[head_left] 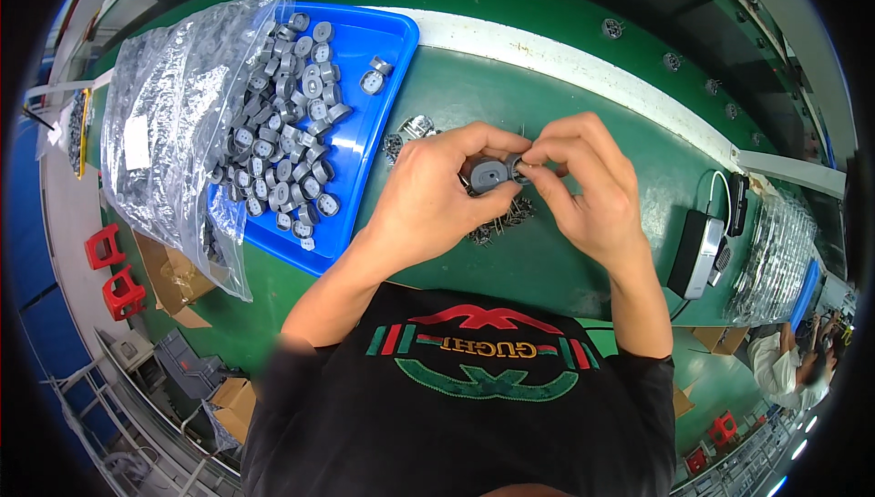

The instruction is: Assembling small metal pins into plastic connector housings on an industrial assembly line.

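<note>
My left hand is closed around a grey round plastic part, its flat face turned up. Against the right side of that part, my right hand pinches with thumb and fingers; the fingers mostly hide what lies between them. Below the hands, a pile of small dark metal pieces with thin pins rests on the green tabletop. Shiny silver pieces lie beside my left knuckles. To the left, many similar grey round parts are heaped in a blue tray.
A clear plastic bag lies over the tray's left side. Right of my hands stand a black-and-silver device with a white cable and bubble-wrapped goods. Spaced pinned parts sit on a green strip beyond the white ledge.
</note>
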`<act>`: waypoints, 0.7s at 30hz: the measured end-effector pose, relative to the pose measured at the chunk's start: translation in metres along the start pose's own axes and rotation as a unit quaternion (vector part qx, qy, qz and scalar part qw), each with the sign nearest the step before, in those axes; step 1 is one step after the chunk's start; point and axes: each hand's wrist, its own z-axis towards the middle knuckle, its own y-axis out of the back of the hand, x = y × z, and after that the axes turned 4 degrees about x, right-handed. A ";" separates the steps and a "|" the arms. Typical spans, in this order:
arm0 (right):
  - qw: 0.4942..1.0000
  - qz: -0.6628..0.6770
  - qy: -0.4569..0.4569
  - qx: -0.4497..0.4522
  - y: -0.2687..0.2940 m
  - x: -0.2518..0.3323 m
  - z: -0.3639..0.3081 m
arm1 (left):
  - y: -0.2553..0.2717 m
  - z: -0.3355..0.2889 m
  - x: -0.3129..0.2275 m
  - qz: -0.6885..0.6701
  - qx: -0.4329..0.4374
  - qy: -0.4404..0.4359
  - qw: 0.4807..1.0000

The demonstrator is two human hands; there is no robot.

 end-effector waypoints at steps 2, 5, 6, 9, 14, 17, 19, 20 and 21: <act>0.997 0.049 -0.060 -0.003 -0.005 0.000 -0.001 | -0.001 0.002 0.005 0.008 -0.029 -0.015 0.999; 0.926 0.275 -0.259 0.023 -0.008 -0.007 -0.003 | 0.001 0.004 0.009 0.066 -0.048 -0.009 0.997; 0.904 0.319 -0.282 0.042 -0.011 -0.010 -0.001 | 0.003 0.005 0.010 0.093 -0.051 -0.002 0.994; 0.864 0.385 -0.313 0.083 -0.012 -0.024 0.010 | 0.006 0.005 0.021 0.101 -0.087 -0.063 0.989; 0.964 0.085 -0.213 0.134 -0.003 -0.036 0.047 | 0.011 0.010 0.025 0.104 -0.179 -0.134 0.969; 0.976 0.060 -0.197 0.068 0.001 -0.076 0.076 | 0.018 0.004 0.027 0.084 -0.235 -0.111 0.962; 0.971 -0.019 -0.233 0.042 0.015 -0.103 0.094 | 0.029 0.000 0.032 0.082 -0.247 -0.121 0.958; 0.963 -0.061 -0.262 0.023 0.021 -0.114 0.102 | 0.035 -0.003 0.031 0.093 -0.248 -0.127 0.956; 0.951 -0.103 -0.290 0.003 0.025 -0.123 0.107 | 0.041 -0.006 0.032 0.103 -0.248 -0.133 0.954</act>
